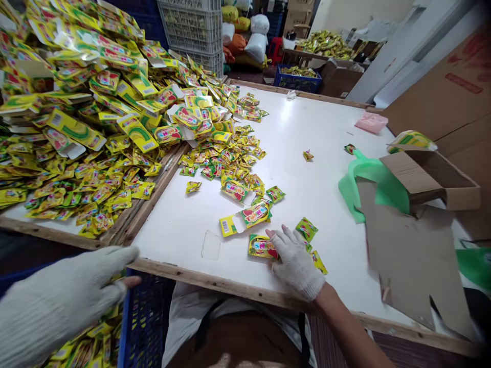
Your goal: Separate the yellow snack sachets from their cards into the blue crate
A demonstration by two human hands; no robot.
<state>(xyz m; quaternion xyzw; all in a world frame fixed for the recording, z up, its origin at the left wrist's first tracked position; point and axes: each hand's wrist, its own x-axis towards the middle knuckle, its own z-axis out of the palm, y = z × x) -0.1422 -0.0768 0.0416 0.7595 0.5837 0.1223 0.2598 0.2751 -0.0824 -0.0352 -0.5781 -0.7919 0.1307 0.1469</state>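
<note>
Head view: clock directions run from the picture's centre, with 12 pointing away across the table (326,191).
Right hand (295,261): gloved, at 5 o'clock; fingers lie over one end of the box (261,246), probably to steady it. Whether they pinch or only press cannot be told.
Left hand (92,281): gloved, at 8 o'clock, off the table's edge near the crate (143,312); fingers extended and open, nothing visibly held.
Box: on the table at 5 o'clock, printed face up, likely near the table's edge for easy reach.
Heap (95,94): at 10 o'clock, boxes piled above sachets; its bulk appears massed to one side to leave room for handling.
Carton (410,174): at 3 o'clock, open, beside the scoop (356,181); both seem set aside. Card (418,255) lies at 4 o'clock, partly over the scoop.
Count, hands: two.
Count, separate boxes near the right hand: three, including the covered one.
Count, sachets beside the right hand: three, one mostly hidden, between its 1 and 3 o'clock.
Count, carton, scoop, card: one each.
Count, heap: uncountable through overlap.
</note>
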